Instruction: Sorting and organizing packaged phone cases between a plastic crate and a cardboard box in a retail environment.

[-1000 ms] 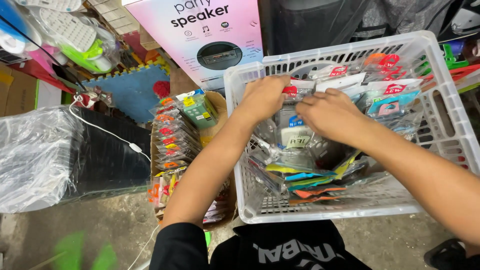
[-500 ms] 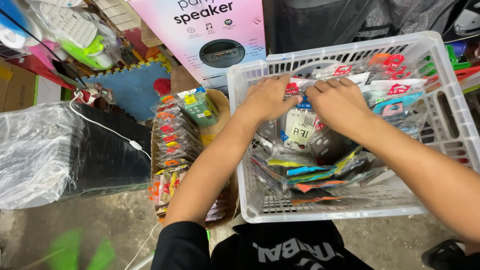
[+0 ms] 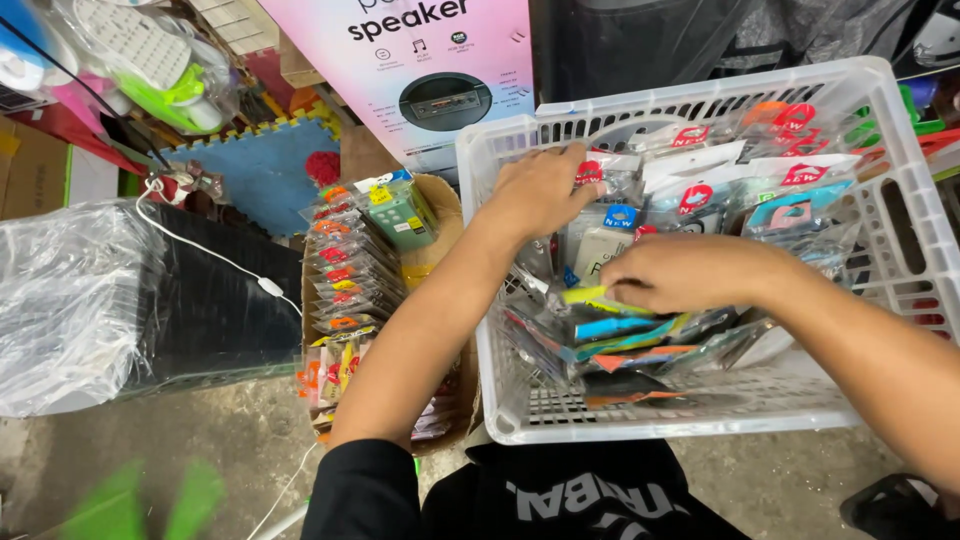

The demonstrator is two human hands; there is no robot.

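Packets [image 3: 640,330] of small clear-wrapped goods with coloured header cards fill the white slotted basket [image 3: 900,250] in the head view, our only view, and we judge the sorting to be somewhere in its middle: a good many still stand or lie loose in the basket, while a long row of like packets [image 3: 345,290] already sits packed in the cardboard box [image 3: 445,215] at nine o'clock from the basket. Our left hand [image 3: 540,190] rests at about eleven o'clock inside the basket, fingers curled down onto the upright packets at the back wall, pressing or steadying them; whether it truly pinches one we cannot tell. Our right hand [image 3: 690,272] lies near the basket's centre, fingers folded together over the leaning packets, with a yellow-green edge showing just at its fingertips, so it seems to be gripping that one. The packets look thin, glossy and slippery, overlapped like cards, the front ones toppled flat toward six o'clock. Beyond twelve o'clock stands a pink and white speaker carton [image 3: 420,60].
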